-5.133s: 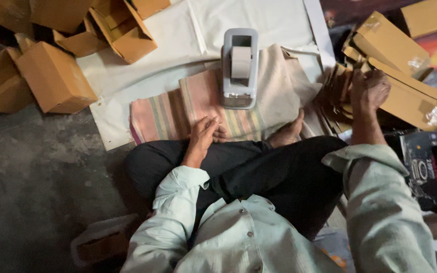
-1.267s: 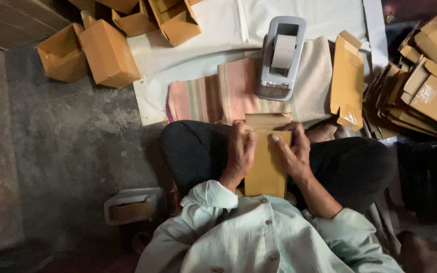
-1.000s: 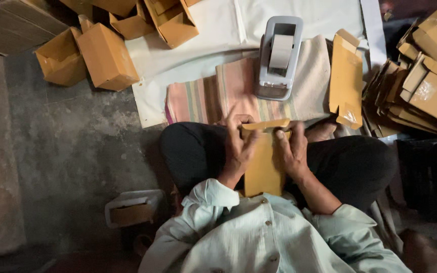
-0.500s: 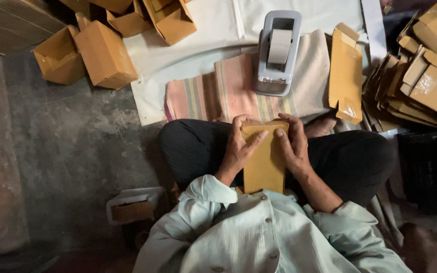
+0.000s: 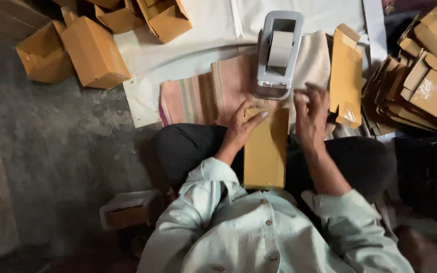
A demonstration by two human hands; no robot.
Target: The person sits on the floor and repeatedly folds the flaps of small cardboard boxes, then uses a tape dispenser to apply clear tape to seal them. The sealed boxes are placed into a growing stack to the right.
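In the head view, the person sits cross-legged on the floor with a flat brown cardboard box (image 5: 265,149) standing lengthwise on the lap. The left hand (image 5: 239,126) lies over the box's top left corner, thumb and fingers (image 5: 257,117) pinched on the folded end flap, so the box sits directly under and below those fingertips. The right hand (image 5: 310,114) hovers just right of the box's upper edge, its fingers (image 5: 313,94) loosely curled and slightly apart, lifted toward the grey tape dispenser (image 5: 277,54) that stands just beyond both sets of fingertips. Whether a strip of tape is pinched between them cannot be told.

To do this step well, it seems best that the left fingers keep the flap pressed flat and square while the right draws tape straight from the roll, so the seam closes without a gap or a crease.

To the right of the right fingers lie another flat carton (image 5: 346,76) and a leaning stack of flat cartons (image 5: 421,81); far off beyond the left fingers stand made-up open boxes (image 5: 89,48) on a white sheet (image 5: 203,45). A striped cloth (image 5: 198,96) lies under the dispenser.

Much is unclear: the flap itself is covered by the left fingers, the right fingertips blur, the box's lower end disappears against the pale shirt (image 5: 259,232), and the stack at right is cut off by the frame edge.
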